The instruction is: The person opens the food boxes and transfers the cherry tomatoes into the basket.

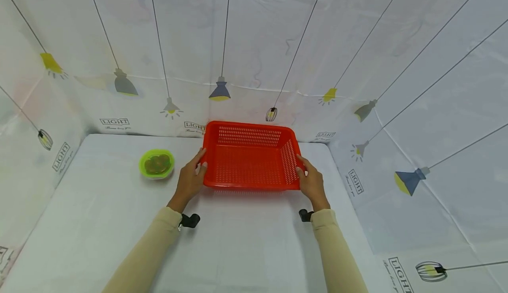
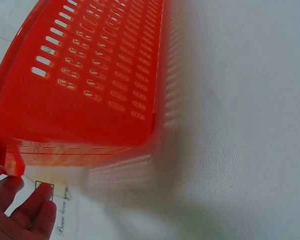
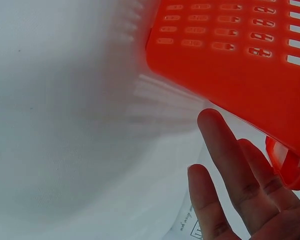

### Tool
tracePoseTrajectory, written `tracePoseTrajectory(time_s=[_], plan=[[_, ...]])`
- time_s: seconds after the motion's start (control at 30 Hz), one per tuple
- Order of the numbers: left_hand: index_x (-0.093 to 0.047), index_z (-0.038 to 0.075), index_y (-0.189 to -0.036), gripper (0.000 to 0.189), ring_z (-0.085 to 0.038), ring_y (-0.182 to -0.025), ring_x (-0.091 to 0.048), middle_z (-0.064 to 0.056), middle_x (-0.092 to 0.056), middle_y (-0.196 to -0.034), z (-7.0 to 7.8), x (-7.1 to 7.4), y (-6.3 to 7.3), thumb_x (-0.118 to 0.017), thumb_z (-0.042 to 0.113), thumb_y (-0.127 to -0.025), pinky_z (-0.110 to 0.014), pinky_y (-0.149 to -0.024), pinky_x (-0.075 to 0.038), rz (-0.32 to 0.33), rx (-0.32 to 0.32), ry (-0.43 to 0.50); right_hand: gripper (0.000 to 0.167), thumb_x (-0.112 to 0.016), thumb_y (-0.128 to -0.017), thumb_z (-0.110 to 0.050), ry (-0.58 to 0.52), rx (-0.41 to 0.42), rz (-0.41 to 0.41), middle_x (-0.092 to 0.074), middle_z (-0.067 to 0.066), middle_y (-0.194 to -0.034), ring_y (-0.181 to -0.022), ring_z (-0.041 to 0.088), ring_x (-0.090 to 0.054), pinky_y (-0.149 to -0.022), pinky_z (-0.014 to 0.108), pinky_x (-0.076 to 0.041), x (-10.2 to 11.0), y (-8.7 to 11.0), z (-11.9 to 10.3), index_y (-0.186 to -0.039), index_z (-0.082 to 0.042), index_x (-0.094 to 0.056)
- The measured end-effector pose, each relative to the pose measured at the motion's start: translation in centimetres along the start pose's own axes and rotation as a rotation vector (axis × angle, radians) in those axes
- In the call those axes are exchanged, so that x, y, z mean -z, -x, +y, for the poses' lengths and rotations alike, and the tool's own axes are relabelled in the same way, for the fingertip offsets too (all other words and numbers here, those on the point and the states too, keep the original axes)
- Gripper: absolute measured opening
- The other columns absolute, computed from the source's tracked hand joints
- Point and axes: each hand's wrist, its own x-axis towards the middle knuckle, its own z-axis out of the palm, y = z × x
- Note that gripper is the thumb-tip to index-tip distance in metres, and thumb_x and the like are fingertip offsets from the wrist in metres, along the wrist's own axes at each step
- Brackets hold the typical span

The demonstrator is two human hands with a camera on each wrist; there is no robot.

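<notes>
A red plastic basket (image 1: 250,165) with slotted sides lies between both hands at the back of the table. My left hand (image 1: 189,180) grips its left rim, thumb on the near side and fingers farther along. On the opposite short side, my right hand (image 1: 311,182) holds the rim by thumb and fingers. In the right wrist view several fingers (image 3: 222,155) extend below the rim beside the basket wall. The left wrist view shows fingertips (image 2: 40,200) just under the rim corner. No contents show in the basket.
Left of the basket stands a small bowl (image 1: 156,175) with a lime-green rim and greenish-brown contents. A white cloth covers the table (image 1: 246,240). Behind and at both sides hang white sheets (image 1: 254,28) printed with lamps. A black wrist mount (image 1: 190,220) sits on each wrist.
</notes>
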Motion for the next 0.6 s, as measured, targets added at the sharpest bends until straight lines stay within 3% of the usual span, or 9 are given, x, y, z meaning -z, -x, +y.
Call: tracePoseTrajectory(time_s=[0.33, 0.6], plan=[[-0.038, 0.013, -0.166, 0.055, -0.03, -0.157, -0.042, -0.005, -0.035, -0.173, 0.5, -0.8, -0.1, -0.052, 0.019, -0.113, -0.052, -0.122, -0.043, -0.017, 0.007, 0.01, 0.053, -0.058, -0.111, -0.024, 0.011, 0.012, 0.029, -0.067, 0.02, -0.138, -0.097, 0.031, -0.066, -0.075, 0.035, -0.052, 0.6, 0.1, 0.8, -0.162, -0.032, -0.046], [-0.038, 0.012, -0.166, 0.056, -0.031, -0.157, -0.042, -0.005, -0.035, -0.173, 0.6, -1.6, -0.4, -0.052, 0.015, -0.112, -0.052, -0.123, -0.042, -0.02, 0.004, 0.015, 0.054, -0.057, -0.111, -0.026, 0.014, -0.037, 0.021, -0.066, 0.02, -0.141, -0.098, 0.031, -0.068, -0.074, 0.036, -0.059, 1.1, 0.4, 1.0, -0.163, -0.034, -0.044]])
